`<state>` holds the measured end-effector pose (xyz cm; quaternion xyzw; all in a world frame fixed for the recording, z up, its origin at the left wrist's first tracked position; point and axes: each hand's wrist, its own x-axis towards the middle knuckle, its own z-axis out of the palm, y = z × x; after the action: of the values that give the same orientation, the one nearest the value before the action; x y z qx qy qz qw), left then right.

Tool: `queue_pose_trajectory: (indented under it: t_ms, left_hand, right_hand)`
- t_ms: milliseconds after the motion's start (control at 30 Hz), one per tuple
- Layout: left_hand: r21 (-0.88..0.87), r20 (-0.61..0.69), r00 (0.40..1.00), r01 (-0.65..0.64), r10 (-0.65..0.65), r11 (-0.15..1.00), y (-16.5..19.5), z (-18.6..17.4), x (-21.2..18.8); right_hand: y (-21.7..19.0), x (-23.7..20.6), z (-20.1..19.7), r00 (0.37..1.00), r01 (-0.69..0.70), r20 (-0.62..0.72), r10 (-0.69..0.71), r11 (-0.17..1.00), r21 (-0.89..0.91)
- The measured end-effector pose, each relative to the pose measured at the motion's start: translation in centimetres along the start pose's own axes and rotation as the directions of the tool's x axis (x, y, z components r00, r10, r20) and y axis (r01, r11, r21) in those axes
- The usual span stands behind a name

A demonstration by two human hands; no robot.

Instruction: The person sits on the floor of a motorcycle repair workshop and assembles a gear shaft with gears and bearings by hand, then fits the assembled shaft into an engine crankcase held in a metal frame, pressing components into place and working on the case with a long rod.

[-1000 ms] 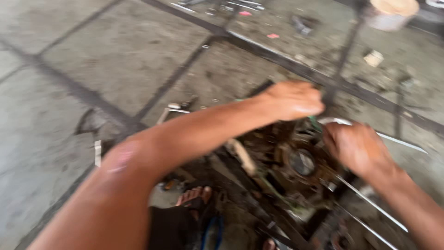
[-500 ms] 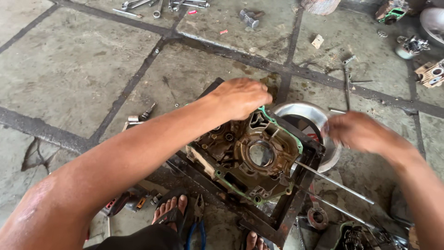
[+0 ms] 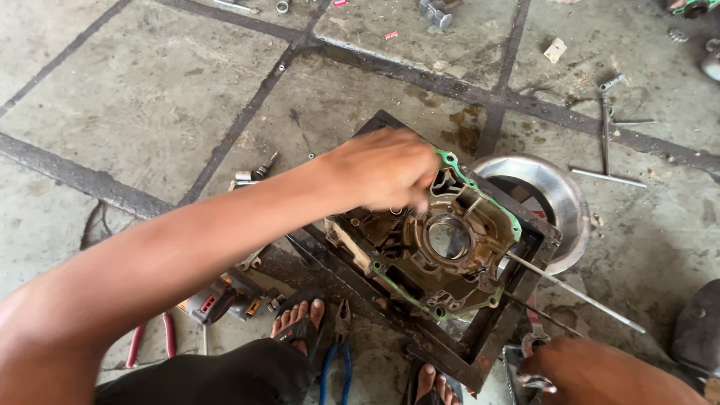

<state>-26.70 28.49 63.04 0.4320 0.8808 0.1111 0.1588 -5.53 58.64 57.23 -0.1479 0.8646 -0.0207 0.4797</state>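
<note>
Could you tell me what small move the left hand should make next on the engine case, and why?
Probably lift the left hand slightly clear: it covers the upper edge of the engine case, whose green gasket sits exposed, while the right hand is off at the frame's corner.

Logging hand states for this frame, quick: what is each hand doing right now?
Left hand: curled, fingertips down on the engine case; any grip cannot be told.
Right hand: at the bottom edge, on a small metal part; grip unclear.
</note>
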Motion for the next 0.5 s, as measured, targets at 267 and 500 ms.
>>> queue_pose_trajectory:
  t_ms: [267, 500]
  left_hand:
    - [-0.194, 0.35, 0.911, 0.297, -0.216, 0.935, 5.7, -0.5, -6.0]
    - [-0.363, 0.173, 0.966, 0.244, -0.192, 0.899, 7.1, 2.0, -7.5]
  right_hand:
    - [0.4, -1.6, -1.0, 0.971, 0.162, -0.194, -0.14, 0.981, 0.103]
    - [-2.6, -2.5, -4.2, 0.982, -0.123, -0.144, 0.125, 0.992, 0.025]
